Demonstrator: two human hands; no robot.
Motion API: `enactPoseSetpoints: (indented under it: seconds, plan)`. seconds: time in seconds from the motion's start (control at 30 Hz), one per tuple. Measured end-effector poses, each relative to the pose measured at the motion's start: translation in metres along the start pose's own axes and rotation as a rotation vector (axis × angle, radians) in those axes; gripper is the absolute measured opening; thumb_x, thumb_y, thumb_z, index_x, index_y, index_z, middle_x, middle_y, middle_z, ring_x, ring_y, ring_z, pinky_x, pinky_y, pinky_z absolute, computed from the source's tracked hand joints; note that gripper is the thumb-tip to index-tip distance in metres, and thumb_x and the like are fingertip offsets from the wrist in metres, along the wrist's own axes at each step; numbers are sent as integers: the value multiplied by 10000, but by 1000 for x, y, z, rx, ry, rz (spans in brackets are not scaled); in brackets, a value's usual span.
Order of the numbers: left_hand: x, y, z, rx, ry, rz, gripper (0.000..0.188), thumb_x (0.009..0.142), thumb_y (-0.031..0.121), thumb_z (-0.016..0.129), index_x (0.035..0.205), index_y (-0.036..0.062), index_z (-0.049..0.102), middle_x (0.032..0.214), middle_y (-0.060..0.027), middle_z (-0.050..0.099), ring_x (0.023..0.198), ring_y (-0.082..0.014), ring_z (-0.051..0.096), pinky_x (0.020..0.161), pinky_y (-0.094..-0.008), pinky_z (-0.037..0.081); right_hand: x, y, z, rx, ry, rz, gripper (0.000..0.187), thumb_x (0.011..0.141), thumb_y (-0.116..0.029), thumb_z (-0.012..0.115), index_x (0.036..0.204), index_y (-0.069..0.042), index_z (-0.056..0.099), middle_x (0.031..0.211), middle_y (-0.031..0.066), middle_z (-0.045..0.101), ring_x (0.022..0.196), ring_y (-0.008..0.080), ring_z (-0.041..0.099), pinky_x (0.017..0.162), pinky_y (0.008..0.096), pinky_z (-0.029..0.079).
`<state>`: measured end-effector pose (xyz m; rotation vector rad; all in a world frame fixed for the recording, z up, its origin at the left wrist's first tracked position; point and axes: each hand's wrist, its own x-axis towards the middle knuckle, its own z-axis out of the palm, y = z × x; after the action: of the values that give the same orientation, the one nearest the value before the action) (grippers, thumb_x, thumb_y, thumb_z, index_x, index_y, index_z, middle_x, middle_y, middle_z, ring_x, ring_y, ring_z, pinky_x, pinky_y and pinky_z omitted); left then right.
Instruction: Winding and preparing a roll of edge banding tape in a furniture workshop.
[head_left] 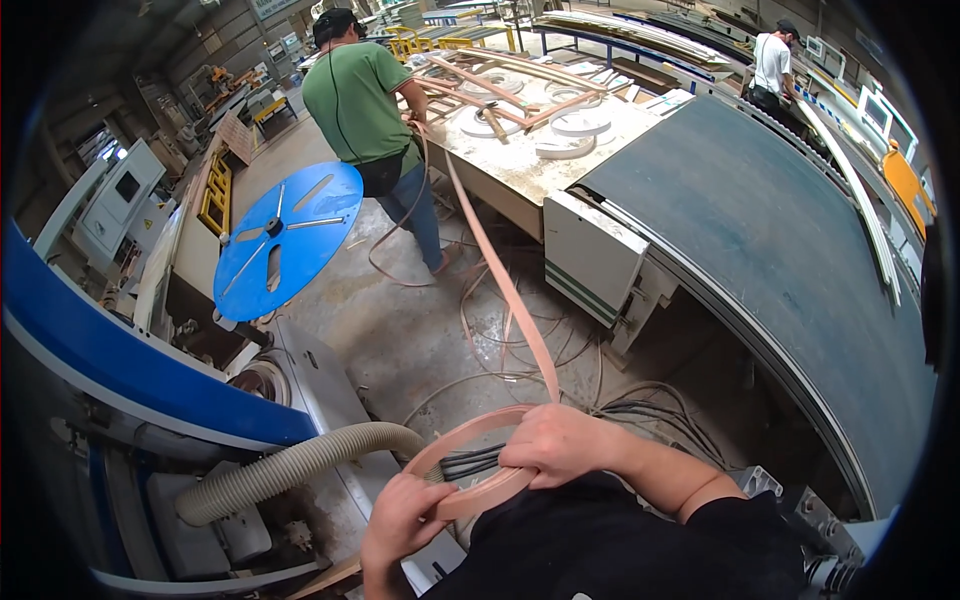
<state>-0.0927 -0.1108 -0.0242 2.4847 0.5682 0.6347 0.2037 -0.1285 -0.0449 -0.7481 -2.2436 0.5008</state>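
Observation:
A coil of pinkish-brown edge banding [480, 497] is held in front of my body, several turns wound into a loop. My left hand [403, 515] grips the loop's left side, thumb on top and fingers curled round it. On the other side, my right hand [560, 443] is closed on the coil, its knuckles up. A long strip of the banding [503, 275] rises from beside my right hand and stretches away to a person in a green shirt [355, 100], whose hand is near its far end. More loose strip hangs by that person's legs and curls on the floor.
A blue slotted disc [285, 240] stands at left, above a machine with a ribbed hose [310, 465]. A wide dark conveyor belt [760, 250] fills the right. The far worktable [625, 125] bears frames and white coils. Black cables [665, 420] lie on the floor. Another person [772, 65] handles long strips.

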Motion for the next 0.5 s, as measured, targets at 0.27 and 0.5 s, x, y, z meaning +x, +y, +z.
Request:
enactPoseSetpoints:
  seconds: [0.27, 0.5]
  plan:
    - [23, 16, 35, 162, 104, -129, 448, 698, 223, 875, 1063, 80, 659, 805, -94, 651, 732, -311, 650, 657, -417, 502, 10, -1, 4, -82, -23, 30, 208, 726, -204, 729, 746, -98, 551, 647, 82, 603, 641, 334, 635, 588, 454, 502]
    - [14, 7, 44, 204, 162, -92, 322, 712, 244, 866, 894, 94, 647, 698, -66, 596, 604, -294, 606, 555, -396, 466, 12, -1, 3, -64, -7, -28, 229, 748, -241, 729, 798, -84, 570, 728, 89, 615, 708, 325, 650, 610, 444, 513]
